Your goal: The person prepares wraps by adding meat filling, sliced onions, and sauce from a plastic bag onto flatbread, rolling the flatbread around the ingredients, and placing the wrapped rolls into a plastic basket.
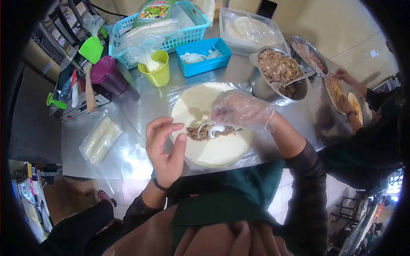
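Observation:
A round pale flatbread lies on clear plastic at the middle of the metal table. A strip of brown minced filling runs across it, with white onion slices on top. My right hand, in a clear plastic glove, is just above the filling with its fingers curled together. Whatever is between those fingertips is hidden. Bare and open, my left hand is at the flatbread's left edge, thumb and fingers apart, holding nothing.
Beyond the flatbread stand a blue tub of onion, a yellow-green cup and a metal pot of filling. Wrapped rolls lie left. A turquoise basket is behind. At right, a co-worker's hands are over a tray.

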`<state>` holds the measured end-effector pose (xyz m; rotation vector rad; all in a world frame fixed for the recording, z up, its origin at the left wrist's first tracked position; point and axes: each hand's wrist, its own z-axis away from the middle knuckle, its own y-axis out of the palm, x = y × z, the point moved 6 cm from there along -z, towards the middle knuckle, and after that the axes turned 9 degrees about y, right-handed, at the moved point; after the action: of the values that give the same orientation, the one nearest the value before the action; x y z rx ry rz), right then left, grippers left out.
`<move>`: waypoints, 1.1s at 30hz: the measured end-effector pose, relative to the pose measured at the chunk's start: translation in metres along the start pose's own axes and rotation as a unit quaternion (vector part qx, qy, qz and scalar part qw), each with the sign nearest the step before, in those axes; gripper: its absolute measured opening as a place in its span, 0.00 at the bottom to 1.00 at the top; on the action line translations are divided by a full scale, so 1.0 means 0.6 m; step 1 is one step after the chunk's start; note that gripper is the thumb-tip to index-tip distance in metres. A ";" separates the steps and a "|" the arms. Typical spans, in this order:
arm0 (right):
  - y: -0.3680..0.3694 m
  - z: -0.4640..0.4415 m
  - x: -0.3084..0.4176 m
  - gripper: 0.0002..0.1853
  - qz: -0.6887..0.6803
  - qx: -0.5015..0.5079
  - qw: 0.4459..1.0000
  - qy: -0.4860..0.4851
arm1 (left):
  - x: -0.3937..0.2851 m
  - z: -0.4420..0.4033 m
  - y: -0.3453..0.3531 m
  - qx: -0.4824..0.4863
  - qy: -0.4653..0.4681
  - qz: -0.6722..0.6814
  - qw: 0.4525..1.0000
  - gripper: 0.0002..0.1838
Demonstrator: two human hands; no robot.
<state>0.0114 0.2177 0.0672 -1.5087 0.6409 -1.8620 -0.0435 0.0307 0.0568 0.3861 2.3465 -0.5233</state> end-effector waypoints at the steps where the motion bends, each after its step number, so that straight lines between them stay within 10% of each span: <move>1: 0.000 0.003 -0.003 0.10 0.001 -0.001 1.000 -0.005 | -0.018 -0.002 -0.015 0.015 0.016 -0.022 1.000 0.10; 7: -0.053 0.014 0.016 0.13 -0.023 -0.152 0.983 -0.099 | -0.042 -0.057 -0.128 0.169 -0.002 -0.117 0.979 0.13; 10: -0.087 -0.006 0.059 0.21 -0.054 -0.156 0.983 0.083 | 0.017 -0.146 -0.131 0.182 0.042 -0.124 0.975 0.16; 14: -0.049 -0.129 0.065 0.13 0.092 -0.324 0.912 -0.234 | 0.184 -0.190 -0.067 0.071 -0.173 -0.055 0.981 0.21; 16: -0.034 -0.181 0.062 0.12 0.157 -0.221 0.957 -0.103 | 0.214 -0.202 -0.030 0.061 -0.120 -0.173 0.976 0.23; 24: -0.024 -0.190 0.068 0.07 0.163 -0.225 0.952 -0.128 | 0.203 -0.223 0.003 0.052 -0.150 -0.379 0.912 0.21; 27: -0.017 -0.187 0.066 0.07 0.149 -0.230 0.954 -0.120 | 0.183 -0.232 -0.002 -0.021 -0.045 -0.356 0.933 0.17; 33: -0.054 -0.121 0.101 0.14 -0.018 -0.304 0.950 -0.074 | 0.032 -0.348 -0.042 -0.110 0.064 0.217 0.968 0.15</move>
<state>-0.0729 0.1927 0.1144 -2.0293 1.1959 -1.6299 -0.1858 0.1086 0.1922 0.8210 2.3122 -0.0300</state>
